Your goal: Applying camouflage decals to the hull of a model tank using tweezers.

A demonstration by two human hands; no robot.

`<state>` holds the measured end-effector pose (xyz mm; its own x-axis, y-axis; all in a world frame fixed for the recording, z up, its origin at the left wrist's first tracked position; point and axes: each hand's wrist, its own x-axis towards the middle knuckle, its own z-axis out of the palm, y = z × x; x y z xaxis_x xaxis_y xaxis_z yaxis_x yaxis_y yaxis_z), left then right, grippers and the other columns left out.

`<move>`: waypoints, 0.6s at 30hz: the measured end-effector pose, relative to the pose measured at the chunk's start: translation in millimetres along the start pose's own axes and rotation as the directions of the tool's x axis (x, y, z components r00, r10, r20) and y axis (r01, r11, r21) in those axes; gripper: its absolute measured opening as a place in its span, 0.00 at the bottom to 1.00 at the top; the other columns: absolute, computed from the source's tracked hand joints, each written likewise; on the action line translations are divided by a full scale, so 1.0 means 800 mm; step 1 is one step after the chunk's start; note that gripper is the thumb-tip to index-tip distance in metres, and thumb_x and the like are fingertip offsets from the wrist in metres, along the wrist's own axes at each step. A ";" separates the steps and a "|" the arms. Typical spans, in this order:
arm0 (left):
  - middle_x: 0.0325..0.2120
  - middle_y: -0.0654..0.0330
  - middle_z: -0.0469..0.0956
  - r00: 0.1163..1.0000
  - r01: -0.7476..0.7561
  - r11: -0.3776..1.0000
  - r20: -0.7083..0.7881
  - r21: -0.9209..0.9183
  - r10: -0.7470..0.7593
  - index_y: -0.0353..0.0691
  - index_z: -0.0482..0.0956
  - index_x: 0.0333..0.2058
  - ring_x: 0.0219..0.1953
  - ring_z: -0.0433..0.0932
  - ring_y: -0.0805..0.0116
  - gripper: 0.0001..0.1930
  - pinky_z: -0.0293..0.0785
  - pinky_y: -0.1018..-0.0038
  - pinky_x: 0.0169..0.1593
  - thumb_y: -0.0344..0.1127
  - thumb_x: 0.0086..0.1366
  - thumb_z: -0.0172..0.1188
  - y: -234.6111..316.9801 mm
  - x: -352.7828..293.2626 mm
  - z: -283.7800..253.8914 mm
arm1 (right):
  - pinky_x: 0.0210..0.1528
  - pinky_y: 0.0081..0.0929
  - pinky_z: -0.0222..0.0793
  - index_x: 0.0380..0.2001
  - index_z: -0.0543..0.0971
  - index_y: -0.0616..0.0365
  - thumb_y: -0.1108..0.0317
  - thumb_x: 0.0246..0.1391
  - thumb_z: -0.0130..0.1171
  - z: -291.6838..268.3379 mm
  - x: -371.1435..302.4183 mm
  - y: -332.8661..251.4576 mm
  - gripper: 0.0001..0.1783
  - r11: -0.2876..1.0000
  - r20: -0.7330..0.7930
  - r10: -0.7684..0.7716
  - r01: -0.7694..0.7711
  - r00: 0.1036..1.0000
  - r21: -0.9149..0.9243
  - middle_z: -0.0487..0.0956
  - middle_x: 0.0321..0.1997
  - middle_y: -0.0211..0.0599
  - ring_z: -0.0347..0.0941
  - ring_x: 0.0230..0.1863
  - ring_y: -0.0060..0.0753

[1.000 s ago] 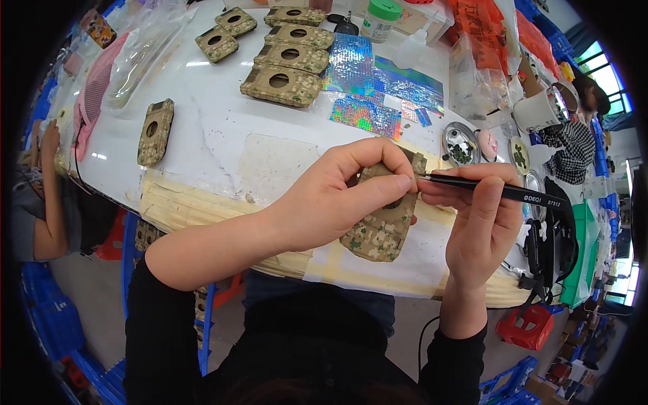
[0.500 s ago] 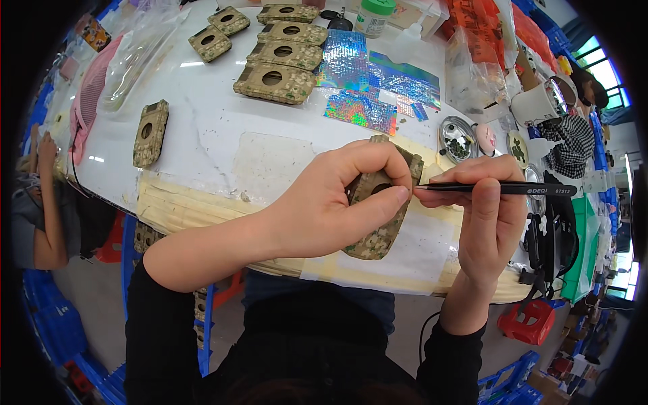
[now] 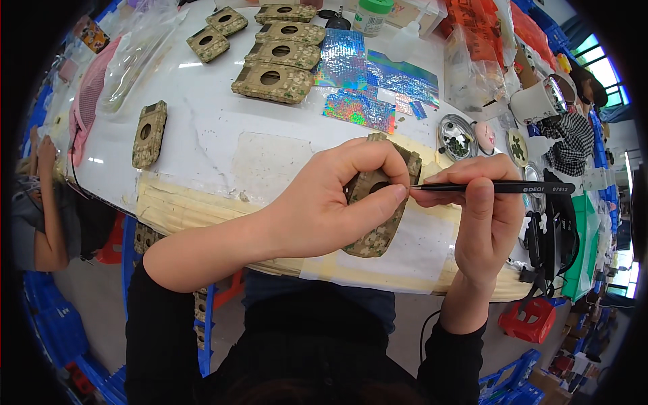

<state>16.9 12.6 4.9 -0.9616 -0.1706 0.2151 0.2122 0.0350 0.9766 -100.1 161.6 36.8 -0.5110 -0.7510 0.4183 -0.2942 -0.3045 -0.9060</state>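
My left hand is closed around a camouflage-painted model tank hull at the table's near edge, thumb and forefinger meeting at its right side. The hull has a round hole on top, partly covered by my fingers. In my right hand is a pair of black tweezers, pinched between thumb and fingers and pointing left. Their tips come right up to my left thumb tip. Anything tiny between the tips is too small to make out. White paper lies beneath both hands.
Several similar hulls sit in a row at the back; another hull lies alone at left. Shiny holographic sheets, a green-lidded jar and a round metal dish of small dark parts stand beyond my hands. Another person's arm shows at far left.
The tweezer tips have come slightly closer to my left thumb tip. The view has shifted a little; both hands keep the same grips and the hull stays in place.
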 end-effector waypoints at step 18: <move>0.30 0.63 0.71 1.000 -0.020 1.000 -0.005 0.023 0.020 0.35 0.70 0.34 0.35 0.73 0.77 0.02 0.68 0.80 0.37 0.27 0.63 0.50 0.000 -0.001 0.000 | 0.36 0.23 0.77 0.32 0.67 0.69 0.68 0.62 0.44 0.002 0.000 0.000 0.12 1.000 -0.010 0.007 -0.007 1.000 -0.018 0.76 0.28 0.44 0.78 0.31 0.31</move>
<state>17.2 13.0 4.9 -0.9563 -0.1752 0.2342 0.2270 0.0606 0.9720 -99.1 161.0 36.6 -0.5214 -0.7471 0.4123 -0.3047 -0.2884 -0.9077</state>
